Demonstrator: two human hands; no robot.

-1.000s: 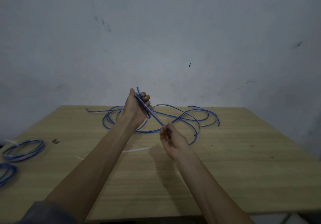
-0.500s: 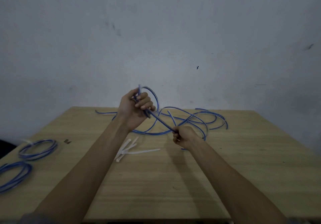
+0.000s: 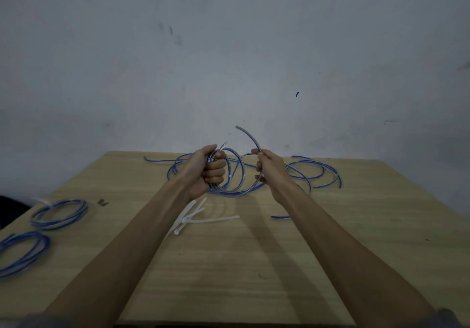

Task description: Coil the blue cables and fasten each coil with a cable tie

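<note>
two bare forearms, long and lean, reaching in from the bottom of the head view, ending in the left hand (image 3: 207,172) and the right hand (image 3: 270,168). no rings, watch or gloves visible on either. grey sleeve fabric just showing at the lower left corner, and a small dark scrap of sleeve at the lower right edge, both blurred.

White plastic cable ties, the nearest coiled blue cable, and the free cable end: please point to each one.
white plastic cable ties (image 3: 189,217): head view, where the strips cross.
nearest coiled blue cable (image 3: 24,257): head view, its right arc.
free cable end (image 3: 248,134): head view, curved stretch above the right hand.
</note>
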